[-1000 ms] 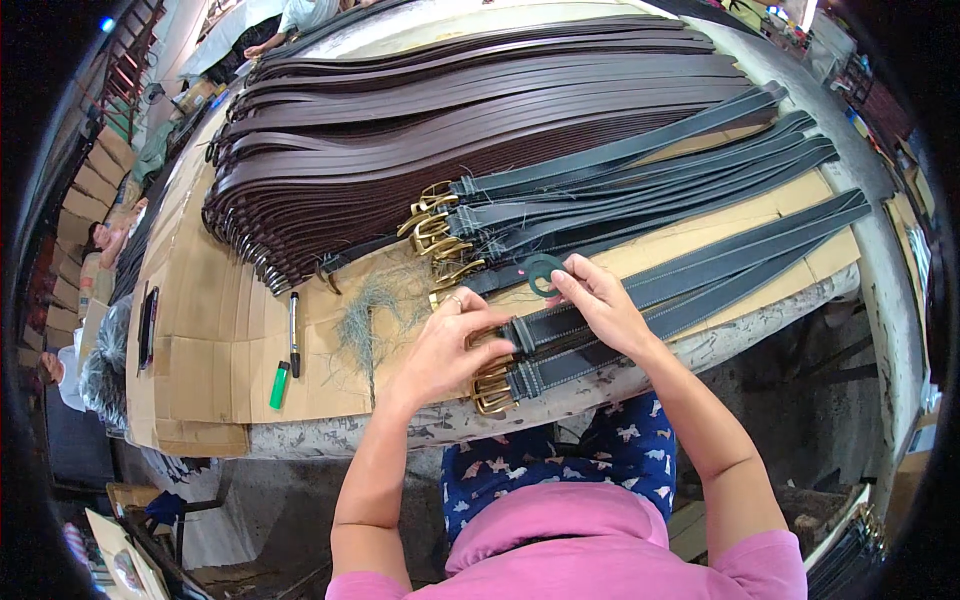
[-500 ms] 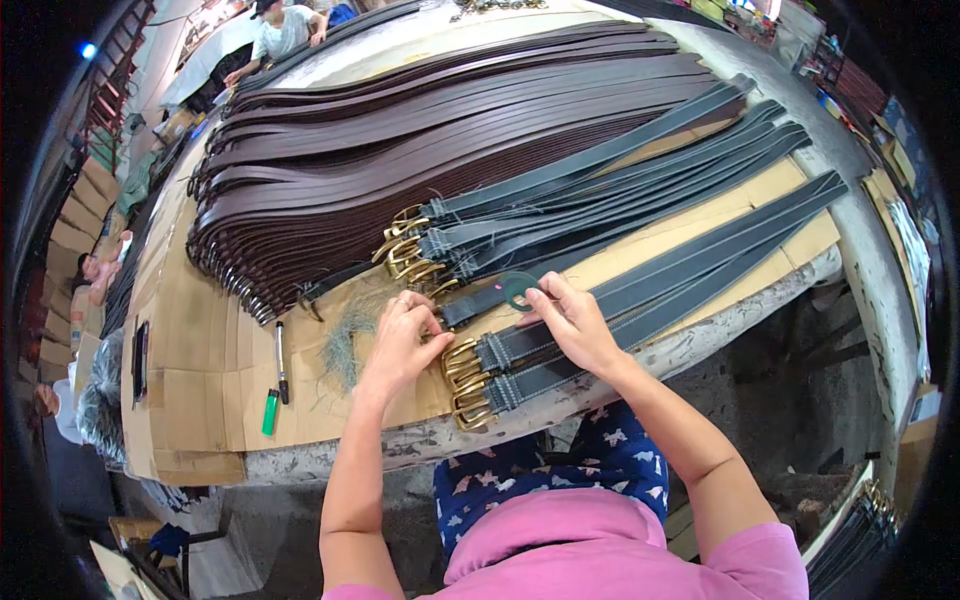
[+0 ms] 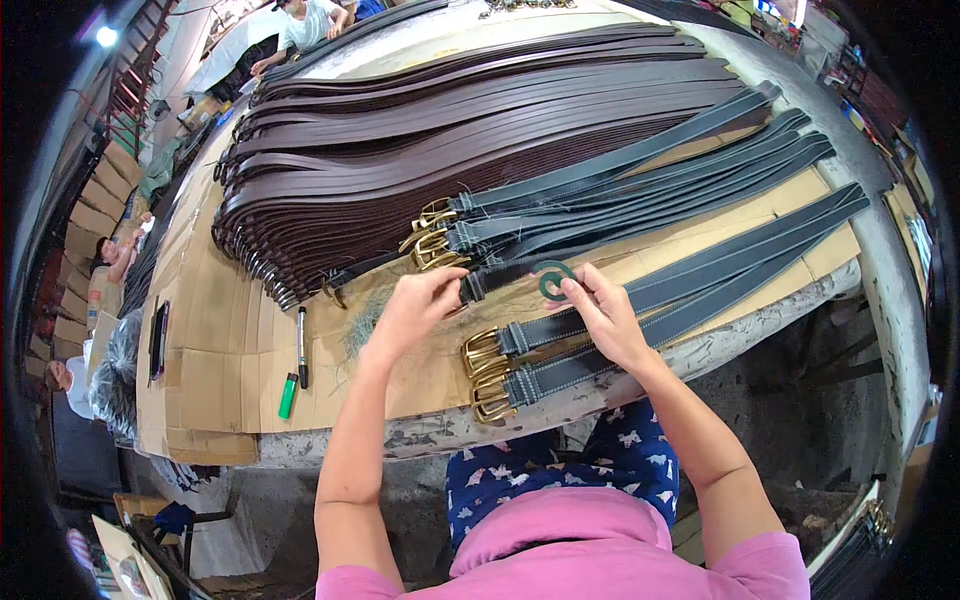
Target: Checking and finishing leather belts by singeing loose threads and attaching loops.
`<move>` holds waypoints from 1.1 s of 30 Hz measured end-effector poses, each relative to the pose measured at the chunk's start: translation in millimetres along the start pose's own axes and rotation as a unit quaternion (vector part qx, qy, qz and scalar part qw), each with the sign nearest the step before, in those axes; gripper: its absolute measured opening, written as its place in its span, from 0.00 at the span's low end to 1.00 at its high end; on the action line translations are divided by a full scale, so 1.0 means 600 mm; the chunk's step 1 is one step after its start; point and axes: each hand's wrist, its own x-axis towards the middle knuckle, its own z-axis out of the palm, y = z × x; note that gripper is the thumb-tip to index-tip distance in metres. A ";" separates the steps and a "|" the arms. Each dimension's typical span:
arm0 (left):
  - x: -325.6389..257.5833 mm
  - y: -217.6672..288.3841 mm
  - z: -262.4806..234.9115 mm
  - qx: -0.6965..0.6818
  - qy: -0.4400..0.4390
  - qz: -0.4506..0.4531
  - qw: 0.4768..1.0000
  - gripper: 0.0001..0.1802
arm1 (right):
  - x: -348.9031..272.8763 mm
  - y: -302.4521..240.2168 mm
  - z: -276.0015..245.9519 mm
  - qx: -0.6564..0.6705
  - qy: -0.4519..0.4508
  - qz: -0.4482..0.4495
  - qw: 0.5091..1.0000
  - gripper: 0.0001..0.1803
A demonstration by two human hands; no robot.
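My left hand (image 3: pixel 408 312) pinches the buckle end of a dark belt (image 3: pixel 495 281) between thumb and fingers. Its buckle is mostly hidden by the hand. In my right hand (image 3: pixel 608 318) is a dark green ring-shaped tool (image 3: pixel 553 277), close to the belt's far side; no blade shows clearly. Nearer me lie several dark belts with pale stitching (image 3: pixel 690 282), their brass buckles (image 3: pixel 487 372) just below the left hand. Beyond both hands is another bundle of dark belts (image 3: pixel 640 205) with brass buckles (image 3: pixel 432 245) and loose thread ends.
A large stack of brown belts (image 3: pixel 420 140) covers the table's far part. Left of my left hand are thread scraps (image 3: pixel 362 325), a black marker (image 3: pixel 302 345) and a green lighter-shaped object (image 3: pixel 288 396) on cardboard (image 3: pixel 210 385). A person (image 3: pixel 310 25) sits at the far left.
My left hand has lifted the belt's buckle end up and away from the near buckles. The green tool has turned in my right hand. The whole view has shifted slightly.
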 end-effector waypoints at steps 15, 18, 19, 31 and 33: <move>0.027 0.047 -0.024 -0.155 -0.097 -0.154 0.971 0.15 | 0.002 0.028 -0.008 -0.009 0.024 -0.007 1.000 0.11; 0.023 0.024 -0.021 -0.085 -0.083 -0.067 0.991 0.15 | 0.008 0.029 -0.008 0.048 0.025 0.000 0.999 0.11; 0.025 0.032 -0.016 -0.056 -0.057 0.016 0.997 0.14 | 0.011 0.028 -0.010 0.095 0.032 0.003 0.995 0.12; -0.049 0.141 -0.098 -0.307 -0.054 -0.155 0.938 0.07 | 0.021 0.021 -0.073 0.538 0.201 -0.017 0.818 0.10; -0.096 0.125 -0.129 -0.328 0.024 -0.130 0.935 0.06 | 0.027 0.015 -0.086 0.539 0.253 -0.039 0.803 0.10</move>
